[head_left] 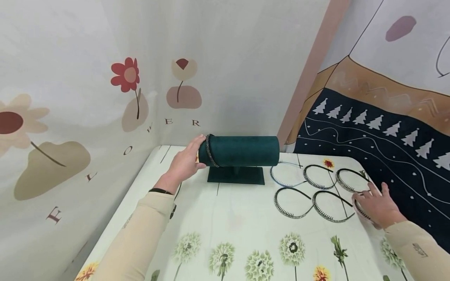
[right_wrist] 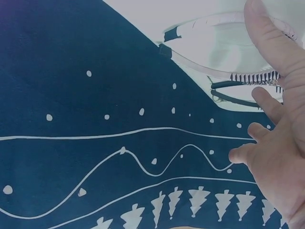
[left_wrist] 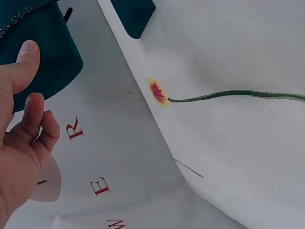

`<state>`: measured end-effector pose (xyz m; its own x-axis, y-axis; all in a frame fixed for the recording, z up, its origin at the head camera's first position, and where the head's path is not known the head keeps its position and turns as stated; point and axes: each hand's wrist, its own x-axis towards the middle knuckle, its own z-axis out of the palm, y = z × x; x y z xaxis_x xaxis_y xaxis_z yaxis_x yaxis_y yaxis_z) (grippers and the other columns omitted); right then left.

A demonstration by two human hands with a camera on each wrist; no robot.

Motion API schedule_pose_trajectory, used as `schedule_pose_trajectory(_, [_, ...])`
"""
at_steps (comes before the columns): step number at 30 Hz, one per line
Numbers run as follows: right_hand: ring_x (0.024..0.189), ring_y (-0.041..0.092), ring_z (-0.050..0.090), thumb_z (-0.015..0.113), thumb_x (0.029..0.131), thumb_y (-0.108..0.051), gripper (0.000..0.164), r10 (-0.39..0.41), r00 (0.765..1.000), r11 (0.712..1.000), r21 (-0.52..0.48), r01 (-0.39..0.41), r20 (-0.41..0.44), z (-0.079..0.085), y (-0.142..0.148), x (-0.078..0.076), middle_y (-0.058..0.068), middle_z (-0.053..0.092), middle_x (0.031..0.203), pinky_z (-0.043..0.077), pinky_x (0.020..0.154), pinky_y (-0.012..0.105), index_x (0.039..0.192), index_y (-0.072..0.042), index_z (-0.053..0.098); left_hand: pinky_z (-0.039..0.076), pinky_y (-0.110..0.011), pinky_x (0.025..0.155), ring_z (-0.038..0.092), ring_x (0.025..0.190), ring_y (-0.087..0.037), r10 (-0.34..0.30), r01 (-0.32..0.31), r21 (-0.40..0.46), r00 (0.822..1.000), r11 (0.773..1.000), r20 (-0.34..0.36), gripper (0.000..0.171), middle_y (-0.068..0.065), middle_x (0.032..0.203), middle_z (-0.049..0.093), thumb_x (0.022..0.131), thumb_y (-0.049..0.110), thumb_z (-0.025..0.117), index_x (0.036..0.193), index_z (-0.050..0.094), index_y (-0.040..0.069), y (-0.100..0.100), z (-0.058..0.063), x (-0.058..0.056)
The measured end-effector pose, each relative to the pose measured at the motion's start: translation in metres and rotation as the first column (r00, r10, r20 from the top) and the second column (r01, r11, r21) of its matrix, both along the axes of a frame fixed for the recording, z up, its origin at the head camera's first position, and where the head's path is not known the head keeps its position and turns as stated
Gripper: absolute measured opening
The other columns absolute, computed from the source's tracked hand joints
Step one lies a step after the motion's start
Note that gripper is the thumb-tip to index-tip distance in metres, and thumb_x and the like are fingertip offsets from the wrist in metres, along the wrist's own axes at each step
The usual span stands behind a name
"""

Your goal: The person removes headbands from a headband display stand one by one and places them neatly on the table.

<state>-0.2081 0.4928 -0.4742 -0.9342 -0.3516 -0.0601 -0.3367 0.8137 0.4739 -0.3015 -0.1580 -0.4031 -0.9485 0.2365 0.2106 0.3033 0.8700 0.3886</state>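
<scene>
A dark green velvet display stand (head_left: 242, 151) stands on the table, its horizontal roll on a flat base. Around the roll's left end sits a dark, sparkly headband (head_left: 209, 150), also visible in the left wrist view as a beaded strip (left_wrist: 14, 21). My left hand (head_left: 186, 160) holds that end, thumb in front and fingers toward the top. At the table's right edge my right hand (head_left: 377, 205) hovers over a headband (head_left: 362, 210), partly hiding it. In the right wrist view, a toothed pale pink headband (right_wrist: 202, 68) shows beside my spread thumb and loosely bent fingers; contact cannot be told.
Several more toothed headbands lie in two rows right of the stand, including a blue one (head_left: 281, 183) and a black one (head_left: 293, 216). Flowered cloth covers the table (head_left: 235, 218). Printed fabric (head_left: 228, 70) hangs behind, with dark tree-patterned cloth (head_left: 369, 144) at right.
</scene>
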Motion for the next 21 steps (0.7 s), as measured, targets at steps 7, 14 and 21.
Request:
schedule_pose_trajectory(7, [0.136, 0.062, 0.048, 0.108, 0.048, -0.020, 0.098, -0.005, 1.000, 1.000, -0.028, 0.005, 0.007, 0.001, 0.001, -0.001, 0.028, 0.066, 0.129, 0.031, 0.110, 0.088, 0.133, -0.005, 0.063, 0.060, -0.053, 0.106, 0.069, 0.099, -0.036, 0.004, -0.004, 0.004, 1.000, 1.000, 0.002, 0.108, -0.002, 0.181, 0.018, 0.091, 0.021, 0.087, 0.172, 0.017, 0.023, 0.000, 0.000, 0.000])
schedule_pose_trajectory(14, [0.137, 0.069, 0.039, 0.106, 0.053, -0.013, 0.105, -0.126, 0.981, 0.964, -0.216, 0.155, 0.145, 0.003, 0.003, -0.005, 0.037, 0.058, 0.142, 0.026, 0.106, 0.092, 0.144, 0.002, 0.057, 0.059, -0.054, 0.106, 0.069, 0.100, -0.036, 0.004, -0.004, 0.003, 1.000, 1.000, 0.002, 0.108, -0.002, 0.181, 0.017, 0.091, 0.021, 0.087, 0.172, 0.016, 0.023, -0.001, 0.001, 0.000])
schedule_pose_trajectory(21, [0.123, 0.070, 0.045, 0.104, 0.061, -0.033, 0.109, -0.200, 0.939, 0.884, -0.362, 0.295, 0.279, 0.028, -0.001, -0.012, 0.043, 0.056, 0.137, 0.039, 0.096, 0.086, 0.147, 0.006, 0.050, 0.059, -0.054, 0.108, 0.069, 0.104, -0.037, 0.005, -0.006, 0.006, 1.000, 1.000, 0.009, 0.107, -0.002, 0.181, 0.017, 0.092, 0.022, 0.087, 0.172, 0.016, 0.024, 0.000, 0.001, 0.000])
